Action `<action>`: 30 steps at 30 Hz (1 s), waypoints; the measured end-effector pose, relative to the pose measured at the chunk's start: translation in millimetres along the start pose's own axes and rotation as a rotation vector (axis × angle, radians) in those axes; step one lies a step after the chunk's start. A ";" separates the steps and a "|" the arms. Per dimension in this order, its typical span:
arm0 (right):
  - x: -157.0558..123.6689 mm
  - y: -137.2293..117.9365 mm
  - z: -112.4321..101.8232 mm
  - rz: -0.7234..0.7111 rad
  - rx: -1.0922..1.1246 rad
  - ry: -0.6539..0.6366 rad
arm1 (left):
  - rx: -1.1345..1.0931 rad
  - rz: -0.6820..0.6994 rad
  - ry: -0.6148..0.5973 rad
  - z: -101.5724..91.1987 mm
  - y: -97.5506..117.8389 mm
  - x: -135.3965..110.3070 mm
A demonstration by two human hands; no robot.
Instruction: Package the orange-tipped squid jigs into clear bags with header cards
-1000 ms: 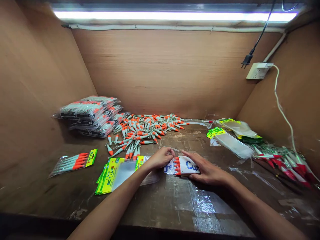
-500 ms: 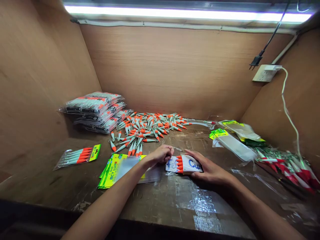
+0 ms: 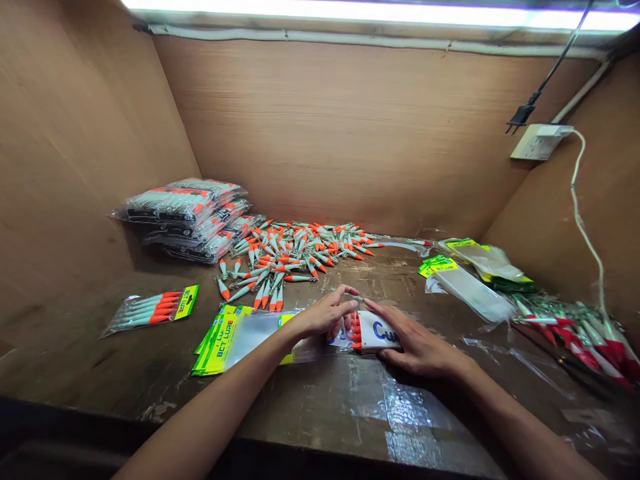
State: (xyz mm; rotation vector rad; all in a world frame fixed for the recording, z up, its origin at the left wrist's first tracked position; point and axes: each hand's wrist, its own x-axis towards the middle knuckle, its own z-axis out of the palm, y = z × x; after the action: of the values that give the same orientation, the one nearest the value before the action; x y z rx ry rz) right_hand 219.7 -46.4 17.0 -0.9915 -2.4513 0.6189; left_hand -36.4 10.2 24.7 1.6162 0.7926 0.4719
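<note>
My right hand (image 3: 415,343) clamps the lure card (image 3: 383,331) steady on the worktop (image 3: 350,407); left hand (image 3: 323,317), grip apart, touches its orange tips (image 3: 355,331).

Lettering on white card (image 3: 380,331) part-hidden beneath left hand (image 3: 320,317) fingers, lures (image 3: 355,330) covered past orange tips beside right hand (image 3: 417,347) fingertips

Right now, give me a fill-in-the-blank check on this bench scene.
The right hand holds a white blue-lettered card of slim lures whose tips are ____. The left hand touches that card's ____ end. The stack of filled clear plastic bags sits in the back ____ corner.
Missing: orange; left; left.
</note>
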 end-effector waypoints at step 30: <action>1.3 -15.0 -2.5 -0.070 -0.092 -0.001 | 0.128 0.136 0.087 7.6 12.4 -14.4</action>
State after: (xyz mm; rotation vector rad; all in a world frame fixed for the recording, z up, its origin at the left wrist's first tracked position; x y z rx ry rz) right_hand 212.2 -54.6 27.5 -0.9360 -2.5231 0.4880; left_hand -38.2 -6.0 37.0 1.7854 0.7945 0.6024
